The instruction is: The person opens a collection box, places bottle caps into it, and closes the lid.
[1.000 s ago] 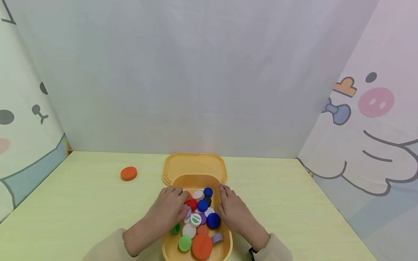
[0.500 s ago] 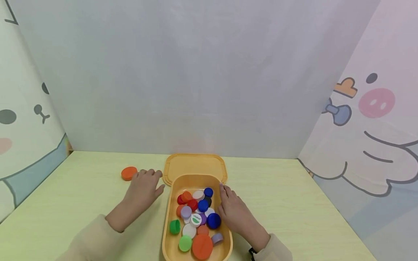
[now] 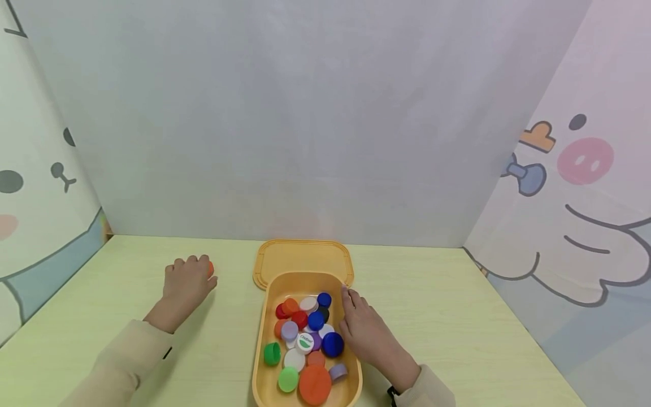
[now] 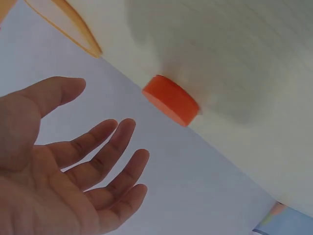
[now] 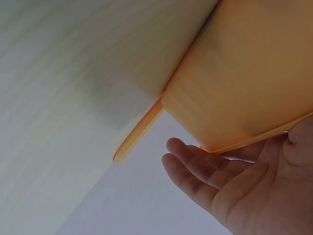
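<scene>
Above the table on the left, my left hand hovers with its fingers spread and loosely bent. Just beyond its fingertips a round orange cap lies on the table, apart from them in the left wrist view; in the head view the hand hides most of it. My right hand rests along the right rim of a yellow plastic box, fingers fairly straight. Bottle caps in several colours fill the box, among them a large orange cap, a dark blue cap and a green cap.
The yellow lid lies flat behind the box, at its far edge. A pale wood-look table spreads out on both sides. A grey-white curtain hangs at the back, with cartoon-printed sheets at the sides.
My left hand has left the caps in the box and moved left to the lone orange cap. The right hand has stayed on the box rim.
</scene>
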Demonstrator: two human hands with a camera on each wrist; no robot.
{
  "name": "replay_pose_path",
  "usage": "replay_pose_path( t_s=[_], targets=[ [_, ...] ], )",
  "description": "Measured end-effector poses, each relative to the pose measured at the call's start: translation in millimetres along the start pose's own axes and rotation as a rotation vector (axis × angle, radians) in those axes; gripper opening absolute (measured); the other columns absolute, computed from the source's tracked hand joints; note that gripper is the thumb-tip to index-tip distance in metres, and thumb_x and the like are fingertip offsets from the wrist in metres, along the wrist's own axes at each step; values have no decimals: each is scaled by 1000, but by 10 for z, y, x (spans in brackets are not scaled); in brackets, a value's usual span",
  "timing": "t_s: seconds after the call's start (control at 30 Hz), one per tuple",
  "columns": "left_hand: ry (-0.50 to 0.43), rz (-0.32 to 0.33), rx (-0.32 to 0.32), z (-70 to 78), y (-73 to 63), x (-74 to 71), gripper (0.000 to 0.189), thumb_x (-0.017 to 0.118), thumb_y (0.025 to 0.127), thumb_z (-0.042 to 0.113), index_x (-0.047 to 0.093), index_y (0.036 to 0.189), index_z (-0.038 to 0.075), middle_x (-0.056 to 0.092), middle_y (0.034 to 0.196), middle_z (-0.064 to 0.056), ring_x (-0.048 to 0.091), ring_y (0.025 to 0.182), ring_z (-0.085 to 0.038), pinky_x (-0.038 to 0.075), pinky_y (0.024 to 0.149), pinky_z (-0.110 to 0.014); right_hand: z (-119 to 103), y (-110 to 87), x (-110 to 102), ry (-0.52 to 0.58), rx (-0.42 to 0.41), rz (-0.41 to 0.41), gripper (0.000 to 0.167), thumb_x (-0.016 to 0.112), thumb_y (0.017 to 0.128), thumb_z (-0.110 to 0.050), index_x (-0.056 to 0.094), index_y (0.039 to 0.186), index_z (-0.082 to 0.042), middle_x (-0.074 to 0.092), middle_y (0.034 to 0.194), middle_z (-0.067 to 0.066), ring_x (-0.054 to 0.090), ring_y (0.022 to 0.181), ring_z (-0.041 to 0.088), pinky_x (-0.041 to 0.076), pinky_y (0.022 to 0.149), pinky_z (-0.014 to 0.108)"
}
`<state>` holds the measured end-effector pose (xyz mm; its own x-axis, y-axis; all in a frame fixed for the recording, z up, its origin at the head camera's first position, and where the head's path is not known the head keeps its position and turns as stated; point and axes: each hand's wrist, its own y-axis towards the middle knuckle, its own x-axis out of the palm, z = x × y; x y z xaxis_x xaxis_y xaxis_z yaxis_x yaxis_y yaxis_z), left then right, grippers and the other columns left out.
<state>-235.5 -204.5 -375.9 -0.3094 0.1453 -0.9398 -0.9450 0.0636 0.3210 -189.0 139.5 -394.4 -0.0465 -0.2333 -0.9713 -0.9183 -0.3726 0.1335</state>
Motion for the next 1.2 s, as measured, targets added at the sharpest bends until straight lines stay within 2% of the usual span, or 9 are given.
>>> replay_pose_path(
  t_s=[0.2,0.47,0.77,1.2],
  targets=[
    [0,-92,-79,-166,63,91,32,64,78,18,48,83,-9,48,70,-19,46,65,-38,38,59,-46,4,10,10,-7,-12,12,55,43,91,-19,30,139,4,40,137,21,43,123,33,40,98,47],
    [-35,-199,-123,-305,164,166,38,67,79,22,47,86,-10,49,73,-21,45,68,-40,38,63,-49,10,10,21,2,-2,-1,56,41,92,-21,29,141,2,38,139,20,42,125,33,39,99,47],
    [-70,-224,-148,-354,235,235,41,66,80,24,48,86,-13,52,74,-26,47,69,-43,38,67,-53,14,13,22,-3,-8,3,55,41,92,-21,29,140,3,39,139,20,42,125,33,39,99,48],
    [-109,-256,-167,-371,265,219,42,66,80,25,49,86,-13,54,76,-28,48,70,-42,39,67,-53,15,14,26,-6,-14,20,54,41,92,-19,31,139,4,40,137,21,43,124,34,40,98,47]
  ],
)
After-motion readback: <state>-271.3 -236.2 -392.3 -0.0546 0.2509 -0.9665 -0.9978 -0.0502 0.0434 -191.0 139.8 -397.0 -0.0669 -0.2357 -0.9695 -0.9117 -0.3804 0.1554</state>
